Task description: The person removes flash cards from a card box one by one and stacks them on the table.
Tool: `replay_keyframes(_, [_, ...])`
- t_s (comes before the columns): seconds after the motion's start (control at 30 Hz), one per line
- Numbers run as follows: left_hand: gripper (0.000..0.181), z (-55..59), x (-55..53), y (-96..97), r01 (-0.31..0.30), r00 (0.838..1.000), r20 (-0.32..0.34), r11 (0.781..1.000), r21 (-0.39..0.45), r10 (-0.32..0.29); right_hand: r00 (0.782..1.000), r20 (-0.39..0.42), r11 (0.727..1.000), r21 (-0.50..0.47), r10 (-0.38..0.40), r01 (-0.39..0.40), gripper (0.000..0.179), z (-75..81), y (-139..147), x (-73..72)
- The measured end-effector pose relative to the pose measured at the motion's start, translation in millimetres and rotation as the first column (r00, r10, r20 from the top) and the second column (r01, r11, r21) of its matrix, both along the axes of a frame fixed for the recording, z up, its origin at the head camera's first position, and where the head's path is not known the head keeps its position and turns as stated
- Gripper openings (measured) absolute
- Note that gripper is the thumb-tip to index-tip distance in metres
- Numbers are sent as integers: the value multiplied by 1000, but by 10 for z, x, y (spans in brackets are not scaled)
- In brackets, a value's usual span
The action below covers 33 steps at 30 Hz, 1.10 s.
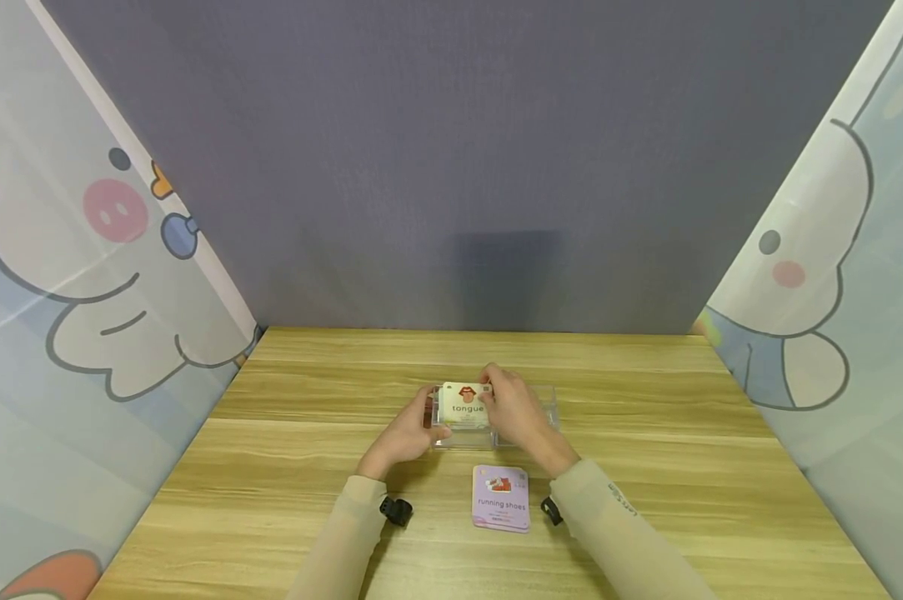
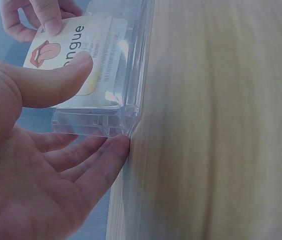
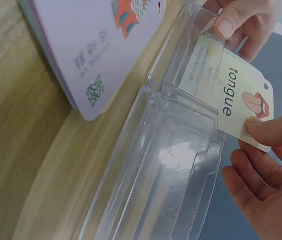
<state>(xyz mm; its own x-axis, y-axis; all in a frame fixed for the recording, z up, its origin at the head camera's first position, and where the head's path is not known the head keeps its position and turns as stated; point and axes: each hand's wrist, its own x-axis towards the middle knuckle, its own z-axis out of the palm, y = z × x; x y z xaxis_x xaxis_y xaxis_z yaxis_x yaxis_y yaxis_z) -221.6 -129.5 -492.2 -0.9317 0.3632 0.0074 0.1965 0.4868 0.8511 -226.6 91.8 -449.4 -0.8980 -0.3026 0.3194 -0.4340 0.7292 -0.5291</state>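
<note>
A clear plastic box with two compartments lies on the table. In its left compartment stand pale yellow flashcards, the front one a "tongue" flashcard with a drawing of a red mouth. My right hand pinches the upper right corner of that card between thumb and fingers, as the right wrist view shows. At the box's left end, my left hand holds the box, thumb at the front and fingers around the end. Whether more than one card is in the right hand's pinch, I cannot tell.
A stack of purple flashcards, "running shoes" on top, lies in front of the box between the forearms. The wooden table ends at a dark grey panel. Cartoon-printed curtains hang at both sides.
</note>
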Motion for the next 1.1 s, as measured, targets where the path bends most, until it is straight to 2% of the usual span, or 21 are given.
replay_keyframes(0.57, [77, 28, 0, 6, -10, 1000, 8, 1000, -4, 10, 999, -15, 999, -27, -40, 40, 22, 61, -25, -8])
replay_keyframes(0.83, [75, 21, 2, -1, 0, 1000, 0, 1000, 8, 0, 999, 19, 993, -110, -28, 30, 23, 65, -28, 0])
replay_keyframes(1.1, [74, 21, 4, 1, 7, 1000, -3, 1000, 11, -7, 999, 13, 979, -200, -32, 34, 24, 67, -32, 6])
